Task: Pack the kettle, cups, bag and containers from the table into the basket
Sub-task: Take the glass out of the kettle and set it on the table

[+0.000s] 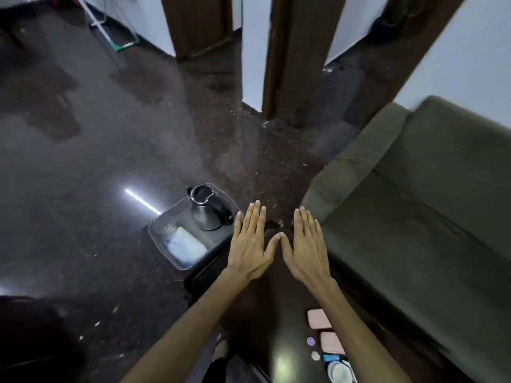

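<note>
A grey plastic basket point(154, 236) stands on the floor left of a dark table point(265, 313). Inside it a steel kettle point(206, 210) with a black handle stands upright, and a pale blue and white bag point(186, 244) lies beside a clear cup-like item point(166, 230). My left hand point(250, 241) and my right hand point(305, 244) are held flat, palms down, over the table's far end, thumbs touching, holding nothing. At the table's near right lie two pink containers point(319, 319) point(331, 343), two small round pieces point(310, 341), a blue item point(331, 357) and white cups point(341, 373).
A green sofa point(428, 194) runs along the right of the table. Dark speckled floor spreads to the left, with a light reflection point(142, 201). Brown door frames point(287, 56) and white walls stand at the back. A mop-like tool point(116, 37) leans at the far left.
</note>
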